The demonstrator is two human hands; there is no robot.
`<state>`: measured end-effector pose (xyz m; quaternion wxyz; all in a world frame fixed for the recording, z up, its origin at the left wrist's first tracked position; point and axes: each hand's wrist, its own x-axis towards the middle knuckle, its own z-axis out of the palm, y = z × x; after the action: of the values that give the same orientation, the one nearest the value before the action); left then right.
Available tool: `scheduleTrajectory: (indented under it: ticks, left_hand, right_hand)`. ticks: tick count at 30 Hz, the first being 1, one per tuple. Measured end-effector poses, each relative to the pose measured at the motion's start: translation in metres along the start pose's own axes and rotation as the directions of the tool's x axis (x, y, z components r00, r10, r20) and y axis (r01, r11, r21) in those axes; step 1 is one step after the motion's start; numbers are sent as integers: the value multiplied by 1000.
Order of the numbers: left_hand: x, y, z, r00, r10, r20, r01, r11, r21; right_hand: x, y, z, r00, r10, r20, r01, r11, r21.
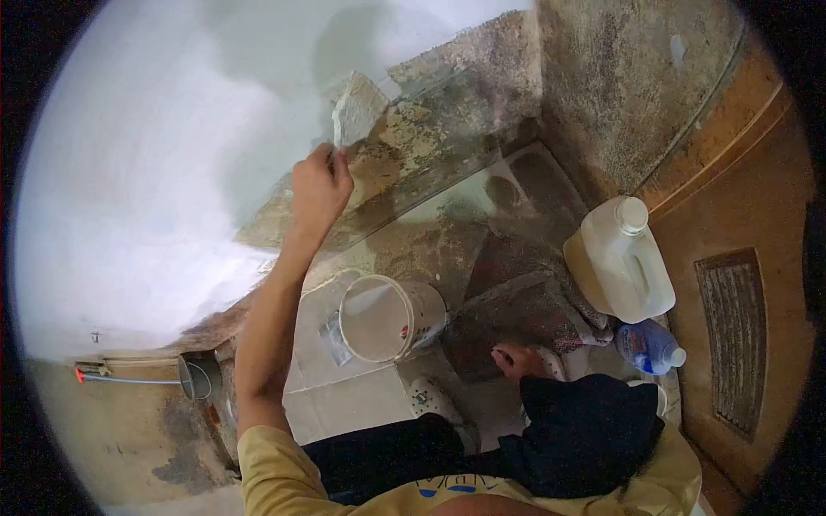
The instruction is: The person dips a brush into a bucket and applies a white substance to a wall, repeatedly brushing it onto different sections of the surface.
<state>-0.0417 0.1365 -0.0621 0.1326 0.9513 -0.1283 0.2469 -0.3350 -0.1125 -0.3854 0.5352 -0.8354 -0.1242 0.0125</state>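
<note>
My left hand (322, 189) is raised to the wall, its fingers closed around the handle of a wide flat brush (360, 110). The whitish, roughly textured head of the brush lies against the wall where smooth white meets a peeling, stained band (422, 129). Below my left arm, a white bucket (376, 318) stands on the floor; its inside looks pale. My right hand (519, 362) rests by my knee, partly hidden behind dark cloth. Its fingers seem loosely apart, with nothing visible in them.
A large whitish jug (621, 258) and a blue bottle (647, 347) stand at right, beside a brown panel with a vent (733, 335). A dark mat (508, 322) covers part of the tiled floor. At far left is a small grey pail (200, 377).
</note>
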Motion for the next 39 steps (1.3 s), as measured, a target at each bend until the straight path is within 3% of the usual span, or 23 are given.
scheduleTrajectory:
  ticks: [1, 3, 5, 7, 9, 13, 15, 18, 23, 25, 26, 28, 31, 33, 36, 38, 39]
  left_hand:
    - [-3, 2, -1, 1000, -20, 10, 20, 1000, -19]
    - [-7, -4, -1, 1000, -17, -13, 17, 1000, -11]
    - [-7, -11, -5, 999, -12, -50, 12, 1000, -1]
    - [-14, -14, -11, 995, -99, -11, 100, 995, 10]
    - [-24, -9, -16, 992, -125, 5, 125, 992, 23]
    - [-24, -19, -17, 988, -154, -17, 154, 988, 8]
    - [-25, -22, -18, 988, -150, -19, 150, 988, 22]
    - [-34, -19, -20, 987, -159, -1, 159, 987, 38]
    - [-54, 11, -19, 994, -111, 3, 111, 994, 2]
    - [-57, 31, -21, 966, -178, 188, 175, 984, 34]
    - [-58, 38, -17, 965, -183, 186, 180, 983, 38]
    - [-59, 50, -10, 996, -7, 89, 3, 999, 37]
    - [-52, 52, -6, 995, 27, 92, -31, 999, 42]
    - [-48, 42, -1, 995, 77, 59, -81, 995, 54]
    - [-40, 19, -6, 994, 107, -7, -105, 981, 164]
    - [-35, 10, -12, 995, 98, 15, -96, 910, 403]
    - [-29, 4, -13, 995, 101, 18, -100, 908, 407]
  right_hand:
    - [1, -5, -2, 1000, 0, 0, 0, 1000, -1]
    - [-2, -11, -3, 989, 142, 29, -142, 990, -14]
    - [-1, -6, -4, 991, 125, 49, -125, 992, -5]
    - [-1, -9, -4, 991, 117, 72, -118, 993, 10]
    - [0, -13, -7, 975, 198, 104, -201, 980, 13]
    - [-1, -12, -9, 988, 90, 123, -87, 996, -29]
    - [0, -3, -3, 998, 5, 58, -9, 998, 64]
    - [0, -4, -1, 995, 91, 44, -93, 994, 52]
    - [2, -4, -6, 991, 103, 85, -107, 993, 48]
    - [0, -4, -4, 983, 119, 140, -125, 991, 38]
    - [1, -6, -3, 990, 92, 108, -97, 994, 42]
    - [1, -5, -1, 995, 62, 76, -65, 997, 42]
    - [1, -5, -2, 998, 35, 44, -36, 999, 19]
    - [1, -9, -5, 990, 119, 70, -124, 990, 67]
    - [1, -8, -5, 993, 102, 61, -106, 992, 69]
    - [-1, -7, -5, 993, 105, 47, -107, 992, 61]
    - [0, -12, -6, 993, 110, 37, -112, 992, 50]
